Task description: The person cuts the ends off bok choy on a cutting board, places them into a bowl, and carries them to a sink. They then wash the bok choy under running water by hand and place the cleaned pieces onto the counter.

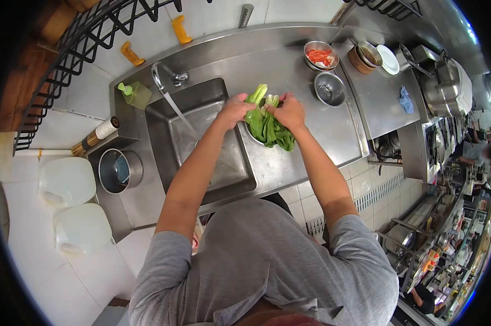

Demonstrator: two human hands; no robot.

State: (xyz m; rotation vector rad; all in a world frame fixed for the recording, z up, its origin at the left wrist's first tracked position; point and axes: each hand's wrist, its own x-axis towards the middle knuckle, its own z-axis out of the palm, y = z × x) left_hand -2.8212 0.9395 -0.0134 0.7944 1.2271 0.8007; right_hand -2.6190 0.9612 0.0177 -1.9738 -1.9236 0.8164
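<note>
Leafy green bok choy with pale stems lies in a metal bowl, mostly hidden under the leaves, on the steel counter right of the sink. My left hand is closed around a bok choy stalk at the bowl's left side. From the right, my right hand has its thumb and fingers closed on the pale stem end of the greens. Some fingertips of both hands are hidden behind the leaves.
Water runs from the tap into the sink. Farther right stand a bowl of red strips and a metal bowl. A soap bottle and a steel pot are at left. A blue cloth lies far right.
</note>
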